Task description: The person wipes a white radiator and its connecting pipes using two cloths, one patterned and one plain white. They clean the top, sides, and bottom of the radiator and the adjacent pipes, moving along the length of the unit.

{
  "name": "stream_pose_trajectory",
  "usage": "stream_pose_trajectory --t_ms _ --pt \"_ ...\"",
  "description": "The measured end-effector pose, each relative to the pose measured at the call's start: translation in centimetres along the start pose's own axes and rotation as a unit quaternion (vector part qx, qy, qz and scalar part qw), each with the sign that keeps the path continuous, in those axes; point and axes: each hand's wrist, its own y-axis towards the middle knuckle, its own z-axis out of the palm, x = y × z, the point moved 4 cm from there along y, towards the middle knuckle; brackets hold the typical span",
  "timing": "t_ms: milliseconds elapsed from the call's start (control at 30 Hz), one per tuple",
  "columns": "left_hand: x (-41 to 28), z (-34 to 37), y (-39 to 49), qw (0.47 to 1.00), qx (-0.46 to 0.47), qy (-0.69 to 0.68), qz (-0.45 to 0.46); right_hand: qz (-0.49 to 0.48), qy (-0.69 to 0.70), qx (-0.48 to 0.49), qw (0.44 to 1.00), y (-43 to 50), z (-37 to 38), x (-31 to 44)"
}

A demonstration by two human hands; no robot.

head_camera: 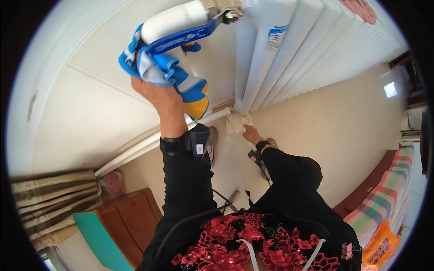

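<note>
A blue, grey and yellow cloth [195,89] is in my left hand [157,96], bunched around the lower end of a white pipe [174,21]. Beside that pipe is the blue lever handle [184,37] of a valve, joined to a white radiator [271,64]; the cloth covers most of my fingers. Lower down, my right hand [252,134] is at the edge of a cream cloth [237,122] by the radiator's bottom corner. Its fingers are partly hidden, so its grip is unclear.
White pipes [135,152] run low along the wall to a curtain [57,193] and a brown wooden cabinet [129,223]. A pink cloth [361,10] lies on the radiator. At right are a checked cover [383,200] and an orange packet [381,245]. My shoes stand on the floor.
</note>
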Motion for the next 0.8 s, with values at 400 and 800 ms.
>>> stream_pose_trajectory --t_ms 400,800 --pt "-1.0 2.0 -1.3 0.999 0.019 -0.010 -0.030 0.178 0.414 -0.032 0.892 2.7 6.2 -2.4" --pt "-0.4 2.6 -1.4 0.991 0.108 0.074 -0.014 0.149 0.521 -0.123 0.831 5.8 11.3 -4.4"
